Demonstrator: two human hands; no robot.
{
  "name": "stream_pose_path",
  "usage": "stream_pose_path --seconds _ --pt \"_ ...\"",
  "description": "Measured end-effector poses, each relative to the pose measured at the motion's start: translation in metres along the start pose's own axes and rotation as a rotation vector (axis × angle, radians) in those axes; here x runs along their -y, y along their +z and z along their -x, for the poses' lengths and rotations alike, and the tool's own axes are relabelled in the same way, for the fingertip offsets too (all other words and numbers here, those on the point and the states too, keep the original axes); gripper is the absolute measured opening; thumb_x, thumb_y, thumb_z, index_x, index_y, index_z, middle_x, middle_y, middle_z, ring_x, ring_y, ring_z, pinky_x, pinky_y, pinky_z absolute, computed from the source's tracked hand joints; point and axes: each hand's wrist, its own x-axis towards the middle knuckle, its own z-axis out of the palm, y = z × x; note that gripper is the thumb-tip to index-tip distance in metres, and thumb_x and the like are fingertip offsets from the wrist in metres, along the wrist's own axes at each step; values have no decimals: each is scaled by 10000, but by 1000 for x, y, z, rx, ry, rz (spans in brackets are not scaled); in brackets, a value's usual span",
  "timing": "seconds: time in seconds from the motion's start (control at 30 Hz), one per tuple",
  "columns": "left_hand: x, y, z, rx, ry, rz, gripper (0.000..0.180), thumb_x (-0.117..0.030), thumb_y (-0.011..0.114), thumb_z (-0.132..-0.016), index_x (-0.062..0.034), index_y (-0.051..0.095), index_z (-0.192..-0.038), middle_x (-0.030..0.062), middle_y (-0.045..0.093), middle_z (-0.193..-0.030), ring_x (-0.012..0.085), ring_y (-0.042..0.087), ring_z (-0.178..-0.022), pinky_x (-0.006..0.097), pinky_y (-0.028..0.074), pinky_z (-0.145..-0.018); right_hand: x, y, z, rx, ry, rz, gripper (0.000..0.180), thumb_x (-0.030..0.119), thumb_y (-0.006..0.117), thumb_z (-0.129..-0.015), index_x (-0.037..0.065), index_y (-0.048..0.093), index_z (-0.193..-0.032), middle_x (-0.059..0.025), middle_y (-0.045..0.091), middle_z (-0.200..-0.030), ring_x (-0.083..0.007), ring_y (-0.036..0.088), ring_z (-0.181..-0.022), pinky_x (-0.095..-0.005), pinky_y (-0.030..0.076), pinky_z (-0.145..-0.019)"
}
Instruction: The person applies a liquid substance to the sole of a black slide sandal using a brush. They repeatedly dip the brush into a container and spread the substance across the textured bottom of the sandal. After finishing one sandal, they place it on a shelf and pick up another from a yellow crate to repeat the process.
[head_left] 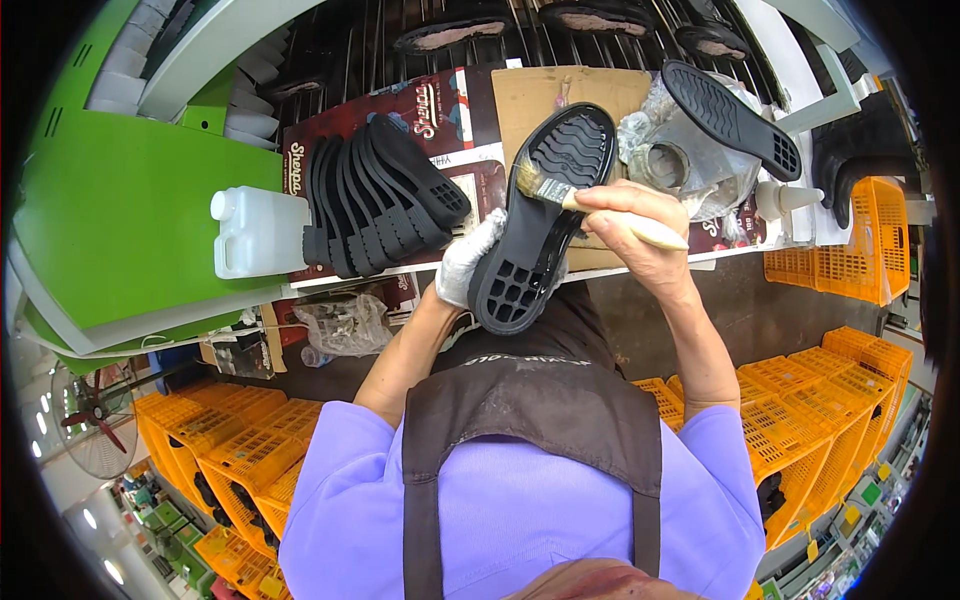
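While the gloved left hand (pixel 468 262) is half hidden behind the black shoe sole (pixel 540 215), its grip is clamped on that sole, held tilted above the table (pixel 640 262). Right hand (pixel 630 225) grips closed on one brush (pixel 590 205), bristles touching the sole. Stack of soles (pixel 375 195) leaning beside it, maybe eight, hard to count. One white jug (pixel 258 232) left; one more sole (pixel 732 118) on a crumpled bag (pixel 690 165).
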Motion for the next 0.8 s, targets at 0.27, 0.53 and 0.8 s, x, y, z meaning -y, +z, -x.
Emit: stream_pose_path --seconds 0.27,0.53,0.8 --pt "-2 -14 -10 152 13 221 656 -565 281 -964 -61 411 -1363 193 548 -1250 318 624 -1002 433 555 -801 11 10 4 18 -63 34 122 21 698 -782 -37 698 -889 -133 700 -887 -222 658 -717 -292 528 -632" --pt "-5 -5 -24 3 151 295 586 -509 312 -987 -51 462 -1320 153 594 -1189 259 636 -971 396 541 -842 17 22 9 1 -4 10 153 12 709 -771 -32 693 -916 -121 697 -857 -200 645 -684 -286 508 -604" --pt "-6 15 -30 18 296 183 526 -457 301 -1002 -45 490 -1270 146 620 -1117 250 651 -888 364 551 -788 27 24 13 42 -17 -2 175 8 716 -758 -29 691 -926 -125 695 -851 -204 649 -692 -287 514 -615"
